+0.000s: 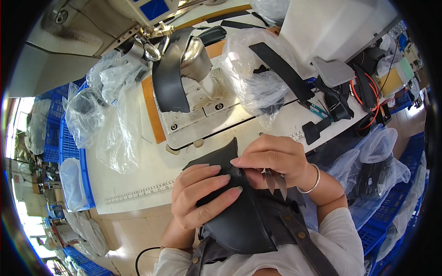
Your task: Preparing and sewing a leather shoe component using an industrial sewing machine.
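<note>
A curved, smooth black leather-like piece (239,225) is held up before my chest, its pointed end toward the machine. My left hand (198,193) is closed over it, fingers lying across its upper face. At the right edge of the piece, my right hand (278,158) pinches thumb and forefinger together; anything between those tips is too small to make out. Tucked in the same right hand are thread snips (275,181), their two pointed metal blades sticking out below the fingers. Another black piece (168,80) hangs over the sewing machine's metal post (195,57).
The sewing machine head (87,41) overhangs the far left. Clear plastic bags (258,60) lie on the white table (133,202), with a long black strip (281,71) and teal-handled scissors (320,111) at the right. Blue crates (386,207) flank the table.
</note>
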A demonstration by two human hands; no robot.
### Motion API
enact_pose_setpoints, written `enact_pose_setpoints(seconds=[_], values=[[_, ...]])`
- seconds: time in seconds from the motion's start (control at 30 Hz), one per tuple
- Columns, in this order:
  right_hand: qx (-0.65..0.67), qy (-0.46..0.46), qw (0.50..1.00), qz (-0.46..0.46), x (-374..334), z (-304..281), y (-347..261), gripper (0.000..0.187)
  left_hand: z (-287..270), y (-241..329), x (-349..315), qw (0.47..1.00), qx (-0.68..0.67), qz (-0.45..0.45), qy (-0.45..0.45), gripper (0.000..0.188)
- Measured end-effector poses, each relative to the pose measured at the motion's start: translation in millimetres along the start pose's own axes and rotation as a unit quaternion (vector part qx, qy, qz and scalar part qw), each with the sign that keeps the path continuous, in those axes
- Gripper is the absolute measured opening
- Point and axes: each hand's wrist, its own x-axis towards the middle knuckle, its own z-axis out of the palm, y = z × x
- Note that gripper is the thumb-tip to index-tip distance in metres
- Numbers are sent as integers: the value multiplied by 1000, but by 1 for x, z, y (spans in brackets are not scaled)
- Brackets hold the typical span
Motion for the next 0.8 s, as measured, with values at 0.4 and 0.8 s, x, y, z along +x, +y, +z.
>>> enact_pose_setpoints(seconds=[0.4,0.8], values=[[-13,12,997,71,1,4,-7,27,10,-8,-3,967,-204,-143,45,22],[20,-142,939,311,28,-27,-26,7,-4,-4,11,994,81,63,-35,24]])
